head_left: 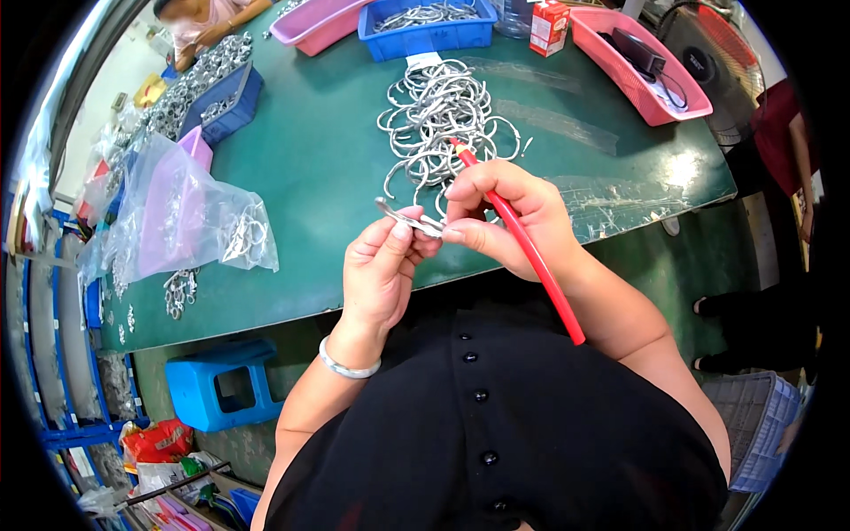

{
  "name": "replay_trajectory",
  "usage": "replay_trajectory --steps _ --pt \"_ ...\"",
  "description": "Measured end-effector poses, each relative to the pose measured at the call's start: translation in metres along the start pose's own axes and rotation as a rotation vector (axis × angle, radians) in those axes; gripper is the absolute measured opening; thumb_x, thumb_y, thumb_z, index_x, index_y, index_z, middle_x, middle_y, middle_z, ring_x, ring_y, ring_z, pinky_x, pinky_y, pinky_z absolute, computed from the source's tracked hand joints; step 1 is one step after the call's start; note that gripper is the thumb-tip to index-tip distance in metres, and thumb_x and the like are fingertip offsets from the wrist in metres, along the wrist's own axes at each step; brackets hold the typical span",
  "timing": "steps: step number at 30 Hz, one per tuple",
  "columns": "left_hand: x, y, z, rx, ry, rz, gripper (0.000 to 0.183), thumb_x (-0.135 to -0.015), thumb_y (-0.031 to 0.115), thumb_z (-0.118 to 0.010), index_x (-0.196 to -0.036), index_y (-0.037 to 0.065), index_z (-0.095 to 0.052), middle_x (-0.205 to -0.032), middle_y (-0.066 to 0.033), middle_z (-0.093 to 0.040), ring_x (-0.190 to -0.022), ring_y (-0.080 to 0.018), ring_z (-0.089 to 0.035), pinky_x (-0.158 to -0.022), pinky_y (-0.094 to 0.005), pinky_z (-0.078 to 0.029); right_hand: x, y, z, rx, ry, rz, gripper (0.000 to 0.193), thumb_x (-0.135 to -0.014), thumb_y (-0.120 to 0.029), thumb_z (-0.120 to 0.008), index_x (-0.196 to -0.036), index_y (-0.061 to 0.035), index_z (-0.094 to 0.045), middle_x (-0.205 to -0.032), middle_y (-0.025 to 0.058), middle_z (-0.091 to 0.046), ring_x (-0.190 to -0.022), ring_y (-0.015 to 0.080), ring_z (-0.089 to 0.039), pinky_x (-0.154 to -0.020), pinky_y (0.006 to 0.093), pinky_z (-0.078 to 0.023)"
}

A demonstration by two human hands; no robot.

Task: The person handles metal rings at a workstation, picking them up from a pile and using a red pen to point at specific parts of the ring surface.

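Observation:
My left hand pinches a silver metal ring between thumb and fingers, just off the table's front edge. The fingers cover much of the ring. My right hand meets the ring's other end with thumb and index finger. A long red pencil also rests in the right hand, its pale, red-tipped end pointing away from me and its blunt end toward my body. Just beyond both hands lies a loose pile of open silver rings on the green table.
Behind the pile stands a blue bin of metal parts. A pink basket with a black device sits at right. Clear plastic bags and a blue bin lie left. A blue stool stands below the table. Two people are nearby.

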State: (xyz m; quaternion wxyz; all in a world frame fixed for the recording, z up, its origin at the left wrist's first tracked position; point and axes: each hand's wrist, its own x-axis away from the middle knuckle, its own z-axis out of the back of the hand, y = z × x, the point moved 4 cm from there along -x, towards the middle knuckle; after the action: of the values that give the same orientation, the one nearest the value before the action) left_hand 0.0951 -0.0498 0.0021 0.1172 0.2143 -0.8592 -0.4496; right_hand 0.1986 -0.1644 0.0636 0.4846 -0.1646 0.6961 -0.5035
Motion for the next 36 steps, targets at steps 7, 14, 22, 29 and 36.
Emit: replay_trajectory --steps 7,14,22,29,36 --pt "0.006 0.015 -0.001 -0.405 0.003 -0.433 0.020 -0.087 0.005 -0.050 -0.103 -0.005 -0.056 -0.090 -0.0136 -0.061 -0.081 -0.0194 -0.059 -0.076 -0.0309 -0.048 0.009 0.004 0.014 0.014 -0.019 0.022 0.026 -0.072 0.006 -0.064 -0.095 0.0001 -0.055 -0.079 0.0055 -0.060 -0.074 0.0108 -0.058 -0.069 0.0240 -0.047" --pt "0.012 0.027 -0.010 -0.681 -0.023 -0.688 0.018 -0.082 -0.003 -0.054 -0.100 -0.005 -0.059 -0.091 -0.0143 -0.061 -0.083 -0.0190 -0.060 -0.074 -0.0279 -0.048 0.013 0.007 0.024 0.067 -0.030 0.049 0.027 -0.073 0.009 -0.061 -0.097 -0.0001 -0.053 -0.087 0.0101 -0.060 -0.081 0.0150 -0.059 -0.073 0.0266 -0.048" --pt "0.017 0.039 -0.026 -0.916 -0.043 -0.832 0.017 -0.077 -0.005 -0.058 -0.094 -0.003 -0.061 -0.084 -0.0133 -0.062 -0.070 -0.0163 -0.058 -0.062 -0.0233 -0.046 0.015 0.010 0.027 0.099 -0.022 0.082 0.027 -0.074 0.009 -0.060 -0.098 0.0002 -0.053 -0.087 0.0108 -0.061 -0.083 0.0160 -0.059 -0.074 0.0268 -0.048" --pt "0.010 0.024 -0.021 -0.474 -0.004 -0.259 0.015 -0.088 0.012 -0.049 -0.092 -0.001 -0.054 -0.081 -0.0104 -0.060 -0.071 -0.0159 -0.058 -0.068 -0.0289 -0.047 0.013 0.022 0.026 -0.143 0.092 -0.198 0.024 -0.075 0.005 -0.062 -0.097 -0.0014 -0.054 -0.079 0.0040 -0.059 -0.073 0.0092 -0.056 -0.067 0.0224 -0.047" --pt "0.003 0.014 -0.009 -0.081 0.018 0.082 0.016 -0.090 0.018 -0.047 -0.088 0.004 -0.054 -0.077 -0.0063 -0.059 -0.067 -0.0149 -0.057 -0.065 -0.0281 -0.047 0.014 0.035 0.019 -0.325 0.128 -0.446 0.022 -0.075 -0.004 -0.065 -0.093 -0.0028 -0.053 -0.072 0.0003 -0.057 -0.064 0.0054 -0.053 -0.055 0.0194 -0.042"
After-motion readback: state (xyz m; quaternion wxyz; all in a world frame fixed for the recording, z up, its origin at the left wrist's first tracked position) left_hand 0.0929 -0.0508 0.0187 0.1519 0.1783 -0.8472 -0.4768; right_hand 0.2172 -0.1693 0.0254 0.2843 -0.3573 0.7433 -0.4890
